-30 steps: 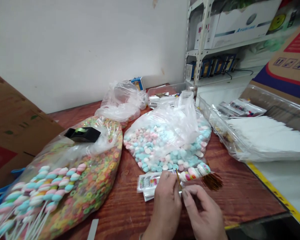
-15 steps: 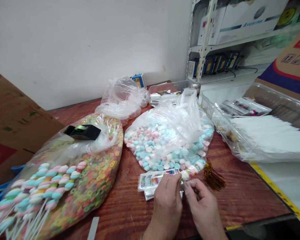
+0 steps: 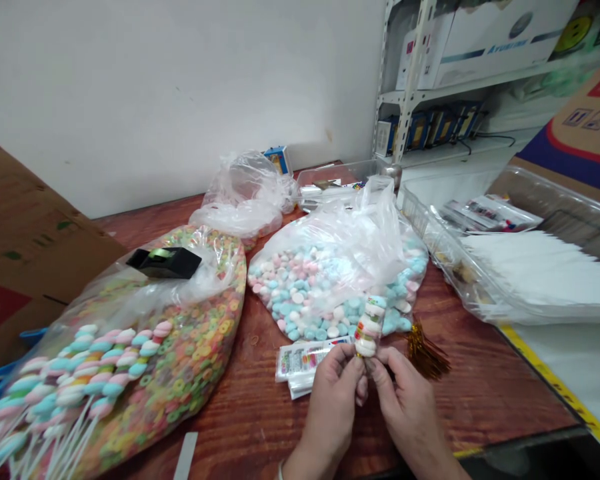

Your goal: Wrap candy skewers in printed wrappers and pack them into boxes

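Observation:
My left hand [image 3: 333,390] and my right hand [image 3: 401,393] meet low in the middle, both pinching the neck of a small clear packet of candy [image 3: 369,325] that stands upright above my fingers. It holds pastel pieces, pink, white and blue. Just behind the packet lies a large clear bag of blue, pink and white candies [image 3: 330,283]. A flat stack of small printed bags [image 3: 305,363] lies on the wooden table [image 3: 250,413] beside my left hand. A bundle of gold twist ties [image 3: 425,353] lies right of my right hand.
A big bag of coloured ring candy [image 3: 195,333] lies at left with a black tape dispenser [image 3: 164,261] on it and twisted marshmallow sticks [image 3: 80,380] over it. Clear plastic trays [image 3: 520,267] sit at right, cardboard [image 3: 25,253] at left, a metal shelf [image 3: 405,80] behind.
The candy packet lay flat, pointing right; now it stands upright between my fingers. Both hands turned and rose slightly with it.

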`<state>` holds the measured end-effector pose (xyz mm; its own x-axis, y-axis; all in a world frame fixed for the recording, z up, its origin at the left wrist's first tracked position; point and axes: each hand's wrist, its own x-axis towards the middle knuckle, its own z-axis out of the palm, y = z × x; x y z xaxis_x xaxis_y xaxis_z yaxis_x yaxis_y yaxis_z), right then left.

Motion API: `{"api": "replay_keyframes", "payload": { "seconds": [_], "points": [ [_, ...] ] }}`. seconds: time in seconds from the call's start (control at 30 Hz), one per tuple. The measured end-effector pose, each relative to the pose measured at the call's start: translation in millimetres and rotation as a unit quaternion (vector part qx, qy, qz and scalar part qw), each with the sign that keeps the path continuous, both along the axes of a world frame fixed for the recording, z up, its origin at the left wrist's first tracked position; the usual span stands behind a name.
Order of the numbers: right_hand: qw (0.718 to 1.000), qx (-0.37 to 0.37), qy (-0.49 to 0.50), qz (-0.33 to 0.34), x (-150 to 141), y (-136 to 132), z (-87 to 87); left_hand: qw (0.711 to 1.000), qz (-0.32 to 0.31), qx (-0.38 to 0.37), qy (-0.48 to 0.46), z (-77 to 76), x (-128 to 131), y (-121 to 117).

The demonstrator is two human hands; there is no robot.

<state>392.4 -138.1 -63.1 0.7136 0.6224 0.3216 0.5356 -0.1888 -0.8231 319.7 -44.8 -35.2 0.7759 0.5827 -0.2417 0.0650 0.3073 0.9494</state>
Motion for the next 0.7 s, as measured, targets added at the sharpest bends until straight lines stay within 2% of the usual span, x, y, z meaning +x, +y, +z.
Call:
{"api": "replay_keyframes", "payload": {
  "seconds": [0.03,0.1,0.13,0.17,0.2,0.37,0.47,0.53,0.63,0.7],
  "points": [
    [1.000,-0.002,-0.013,-0.004,0,-1,-0.4,0.995,-0.002,0.101,0.010,-1.3,-3,1],
    [0.999,0.001,-0.037,-0.012,-1,-4,-1.9,0.953,-0.003,0.303,0.019,-3.6,-8,2],
    [0.999,0.004,-0.042,-0.005,-2,-4,-2.2,0.929,-0.003,0.371,0.021,-4.3,-9,2],
    [0.999,0.006,-0.041,0.006,-2,-4,-2.1,0.914,-0.002,0.405,0.025,-4.5,-10,2],
    [0.999,0.008,-0.033,0.016,-3,-4,-1.4,0.912,0.001,0.410,0.034,-4.2,-11,2],
    [0.999,0.036,0.008,0.015,-4,1,3.1,0.956,0.037,0.279,0.076,1.7,-5,-2],
    [0.998,0.067,-0.010,-0.015,-3,2,2.9,0.974,0.039,0.216,0.057,3.1,-3,-5],
    [0.998,0.061,-0.024,-0.024,-3,1,3.0,0.982,0.037,0.182,0.037,3.4,-2,-5],
    [0.998,0.044,-0.043,-0.014,-4,-2,8.3,0.994,0.006,0.111,-0.002,8.7,-4,-2],
    [0.998,0.048,-0.041,0.013,-4,-7,16.6,0.997,-0.043,0.058,-0.035,17.7,-6,2]
  ]
}}
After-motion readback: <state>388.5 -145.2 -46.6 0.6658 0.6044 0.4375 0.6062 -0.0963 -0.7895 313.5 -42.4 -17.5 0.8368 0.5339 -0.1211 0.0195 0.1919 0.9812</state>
